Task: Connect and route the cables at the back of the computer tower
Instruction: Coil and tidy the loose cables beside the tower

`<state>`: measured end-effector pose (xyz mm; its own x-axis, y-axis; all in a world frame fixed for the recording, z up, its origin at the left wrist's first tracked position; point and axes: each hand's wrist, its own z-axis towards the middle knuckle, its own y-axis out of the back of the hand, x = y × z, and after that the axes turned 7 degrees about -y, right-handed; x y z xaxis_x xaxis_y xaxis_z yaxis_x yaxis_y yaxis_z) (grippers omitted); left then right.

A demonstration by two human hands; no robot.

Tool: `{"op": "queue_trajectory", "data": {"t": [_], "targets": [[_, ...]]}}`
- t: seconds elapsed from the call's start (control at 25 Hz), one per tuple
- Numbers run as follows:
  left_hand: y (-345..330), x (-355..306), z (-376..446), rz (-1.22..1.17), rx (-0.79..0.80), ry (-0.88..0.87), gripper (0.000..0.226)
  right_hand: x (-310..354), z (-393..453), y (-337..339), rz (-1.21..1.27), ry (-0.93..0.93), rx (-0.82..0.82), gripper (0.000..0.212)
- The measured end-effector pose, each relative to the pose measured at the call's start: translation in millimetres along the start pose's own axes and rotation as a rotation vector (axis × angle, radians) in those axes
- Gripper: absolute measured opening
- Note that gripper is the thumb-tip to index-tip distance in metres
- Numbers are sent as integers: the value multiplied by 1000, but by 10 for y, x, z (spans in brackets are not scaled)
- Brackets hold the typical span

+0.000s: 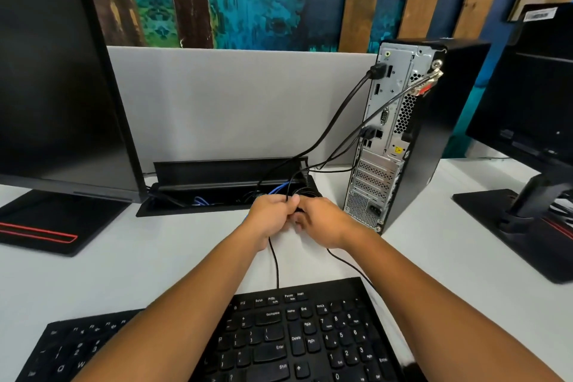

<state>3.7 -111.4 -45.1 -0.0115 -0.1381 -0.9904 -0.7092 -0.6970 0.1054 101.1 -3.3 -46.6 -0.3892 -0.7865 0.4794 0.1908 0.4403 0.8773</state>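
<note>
We hold a thin black cable (274,260) bunched between both hands near the table's back edge, our left hand (273,214) curled around it and our right hand (322,222) pinching it alongside. Its loose length trails toward us to the keyboard (294,338). The computer tower (412,133), rear ports facing us, stands just right of our right hand, beside the open cable tray (217,183).

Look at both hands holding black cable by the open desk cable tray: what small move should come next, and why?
Probably feed the gathered black cable down into the open cable tray. Both the left hand and right hand grip it just in front of the tray, and slack trails toward the keyboard.
</note>
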Motion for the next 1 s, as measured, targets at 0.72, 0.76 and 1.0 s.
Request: {"op": "queue_trajectory", "data": {"t": [0.72, 0.76, 1.0], "targets": [[66, 344, 795, 624, -192, -544, 21, -413, 533, -212, -83, 159, -744, 15], [107, 359, 808, 737, -177, -544, 21, -414, 517, -193, -121, 158, -735, 19], [52, 236, 878, 863, -10, -294, 20, -260, 439, -281, -243, 29, -385, 28]]}}
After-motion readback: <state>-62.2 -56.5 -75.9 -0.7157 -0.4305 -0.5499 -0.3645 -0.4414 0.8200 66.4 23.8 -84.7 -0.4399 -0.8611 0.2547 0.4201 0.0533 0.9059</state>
